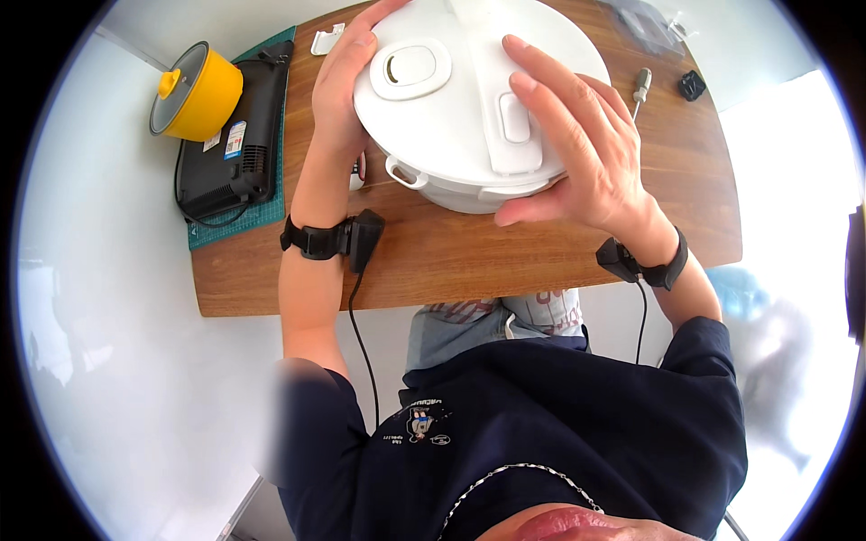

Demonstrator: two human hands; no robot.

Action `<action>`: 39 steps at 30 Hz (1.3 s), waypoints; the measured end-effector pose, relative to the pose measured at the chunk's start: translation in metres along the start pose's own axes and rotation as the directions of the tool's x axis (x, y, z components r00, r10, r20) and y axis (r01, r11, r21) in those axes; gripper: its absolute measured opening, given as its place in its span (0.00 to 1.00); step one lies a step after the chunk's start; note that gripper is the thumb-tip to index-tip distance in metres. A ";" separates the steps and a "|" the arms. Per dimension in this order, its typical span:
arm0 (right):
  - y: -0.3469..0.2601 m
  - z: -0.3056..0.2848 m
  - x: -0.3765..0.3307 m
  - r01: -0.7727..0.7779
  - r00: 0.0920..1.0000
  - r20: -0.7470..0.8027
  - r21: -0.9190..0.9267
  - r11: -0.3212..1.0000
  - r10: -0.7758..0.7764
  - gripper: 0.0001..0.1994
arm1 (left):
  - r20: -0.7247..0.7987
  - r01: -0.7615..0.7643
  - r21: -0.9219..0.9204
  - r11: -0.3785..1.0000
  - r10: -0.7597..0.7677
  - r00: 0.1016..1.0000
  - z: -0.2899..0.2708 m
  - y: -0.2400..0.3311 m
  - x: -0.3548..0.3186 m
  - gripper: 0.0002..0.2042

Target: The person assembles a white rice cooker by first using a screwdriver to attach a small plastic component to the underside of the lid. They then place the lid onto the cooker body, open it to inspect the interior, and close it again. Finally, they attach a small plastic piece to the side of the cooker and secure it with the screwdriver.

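A round white rice cooker (442, 117) is on the wooden table in front of me, its domed lid facing up. The lid carries an oval steam vent (411, 68) on the left and a raised strip with an oblong button (515, 117) near the front. My left hand (341, 90) presses along the cooker's left side, its fingertips partly cut off by the picture's top edge. On the right, my right hand (595, 149) grips the front right rim, fingers spread over the lid beside the button and thumb low at the front.
On a green cutting mat (209, 236) at the left lies a black vented appliance (221, 171) with a cable; a yellow pot (215, 93) stands on it. A white part (327, 40) is at the back. Rightward are a screwdriver (642, 83), small black piece (692, 86) and clear plastic packaging (651, 29).
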State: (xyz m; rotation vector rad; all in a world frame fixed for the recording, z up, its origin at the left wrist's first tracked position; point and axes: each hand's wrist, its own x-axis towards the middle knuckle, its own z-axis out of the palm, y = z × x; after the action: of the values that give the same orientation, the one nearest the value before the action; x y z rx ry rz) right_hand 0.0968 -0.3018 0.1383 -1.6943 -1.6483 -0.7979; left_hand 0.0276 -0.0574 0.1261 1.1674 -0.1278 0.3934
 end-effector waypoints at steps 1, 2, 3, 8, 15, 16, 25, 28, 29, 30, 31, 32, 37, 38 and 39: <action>0.000 -0.001 0.000 -0.003 1.000 -0.006 0.007 1.000 0.003 0.45 | 0.025 -0.030 0.020 0.999 0.030 0.999 -0.006 -0.005 0.002 0.28; 0.001 -0.001 0.001 -0.007 1.000 -0.010 0.015 1.000 0.007 0.43 | 0.051 -0.063 0.038 0.997 0.061 0.997 -0.012 -0.008 0.005 0.28; 0.002 -0.002 0.002 -0.003 1.000 -0.018 0.010 1.000 0.003 0.40 | 0.077 -0.095 0.056 0.994 0.091 0.993 -0.016 -0.010 0.006 0.28; -0.003 -0.008 0.000 -0.002 0.997 0.082 -0.053 0.999 0.007 0.53 | 0.059 -0.082 0.045 0.996 0.080 0.995 -0.017 -0.015 0.003 0.28; -0.003 -0.008 -0.006 -0.045 0.997 0.067 -0.035 0.998 0.047 0.49 | 0.048 -0.117 0.105 0.988 0.112 0.993 -0.011 -0.017 0.001 0.28; -0.003 -0.007 -0.006 -0.045 0.997 0.061 -0.030 0.999 0.046 0.49 | 0.050 -0.127 0.102 0.987 0.123 0.991 -0.011 -0.018 0.002 0.27; 0.002 -0.007 -0.008 0.041 0.997 0.066 0.011 0.999 -0.042 0.45 | 0.027 -0.131 0.079 0.988 0.129 0.991 -0.011 -0.020 0.001 0.27; 0.015 -0.015 -0.008 0.018 0.996 0.088 0.186 0.982 -0.035 0.38 | -0.012 -0.093 0.054 0.994 0.093 0.996 -0.006 -0.021 0.001 0.27; 0.015 -0.016 -0.007 -0.059 0.995 0.094 0.228 0.972 0.038 0.37 | -0.040 -0.067 0.080 0.995 0.071 0.997 -0.002 -0.018 0.000 0.27; 0.012 -0.017 -0.006 -0.134 0.988 0.104 0.268 0.954 0.110 0.35 | -0.069 -0.041 0.106 0.994 0.049 0.996 0.000 -0.016 -0.001 0.27; 0.011 -0.017 -0.005 -0.209 0.977 0.117 0.308 0.928 0.181 0.33 | -0.045 -0.069 0.085 0.994 0.073 0.996 -0.003 -0.019 0.001 0.26; 0.015 -0.023 -0.003 -0.222 0.969 0.166 0.273 0.936 0.182 0.32 | -0.023 -0.096 0.064 0.993 0.098 0.995 -0.007 -0.023 0.002 0.26; 0.021 -0.014 -0.007 -0.263 0.965 0.042 0.201 0.944 0.260 0.32 | -0.069 -0.093 -0.008 0.996 0.092 0.993 0.002 -0.022 -0.003 0.23; 0.027 -0.011 -0.013 -0.271 0.962 0.026 0.220 0.937 0.272 0.31 | -0.088 -0.096 0.013 0.995 0.097 0.991 0.006 -0.021 -0.004 0.23; 0.033 -0.009 -0.016 -0.279 0.959 0.010 0.238 0.930 0.285 0.30 | -0.107 -0.098 0.033 0.995 0.101 0.989 0.010 -0.020 -0.005 0.22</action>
State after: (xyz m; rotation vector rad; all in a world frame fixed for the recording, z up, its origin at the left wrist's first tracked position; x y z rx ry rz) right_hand 0.1297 -0.3190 0.1301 -1.6901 -1.3790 -0.4605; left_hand 0.0315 -0.0745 0.1110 1.1669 -0.0864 0.5476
